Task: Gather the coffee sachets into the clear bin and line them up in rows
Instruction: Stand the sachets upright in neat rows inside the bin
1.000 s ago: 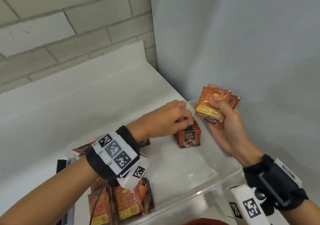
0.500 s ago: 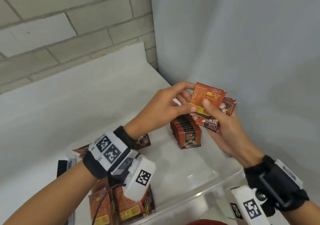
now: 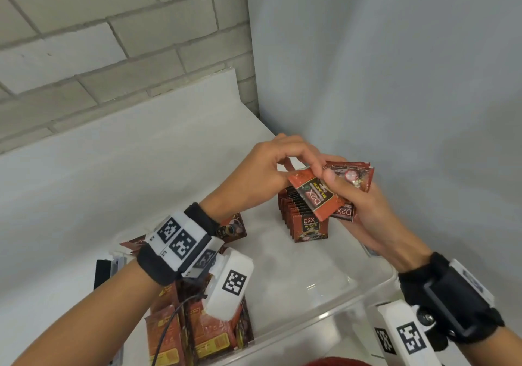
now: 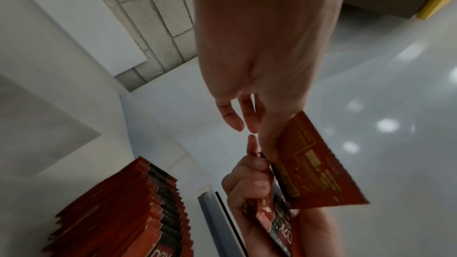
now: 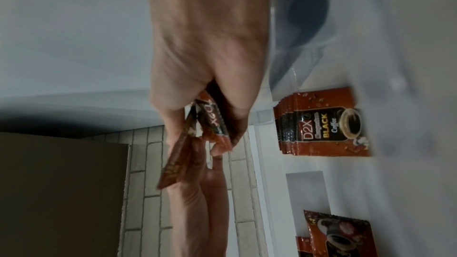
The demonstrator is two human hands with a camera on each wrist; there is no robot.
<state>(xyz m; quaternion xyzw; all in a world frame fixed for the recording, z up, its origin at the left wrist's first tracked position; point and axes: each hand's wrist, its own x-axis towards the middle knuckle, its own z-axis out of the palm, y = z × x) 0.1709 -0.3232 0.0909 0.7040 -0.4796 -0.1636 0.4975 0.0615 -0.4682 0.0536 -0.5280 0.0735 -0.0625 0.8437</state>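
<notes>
Now the left hand (image 3: 271, 165) has risen from the upright sachet row (image 3: 306, 219) in the clear plastic bin (image 3: 324, 303) and pinches one red-and-black coffee sachet (image 3: 316, 196) off the right hand's (image 3: 364, 213) clutched bundle (image 3: 351, 176), ready for the row.

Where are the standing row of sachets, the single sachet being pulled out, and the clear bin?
Standing row of sachets (image 3: 310, 227), head view: front packet's face.
Single sachet (image 3: 316, 196), head view: its printed front.
Clear bin (image 3: 353, 313), head view: near rim.

The front red-and-black foil coffee sachet (image 3: 310, 228) of the upright row in the clear plastic bin (image 3: 324, 306) reads "D2X", "BLACK", "Coffee". The red sachet (image 3: 316, 196) pinched between both hands shows the same words upside down. A third red sachet (image 3: 345, 213) beneath it shows "D2X" inverted.
</notes>
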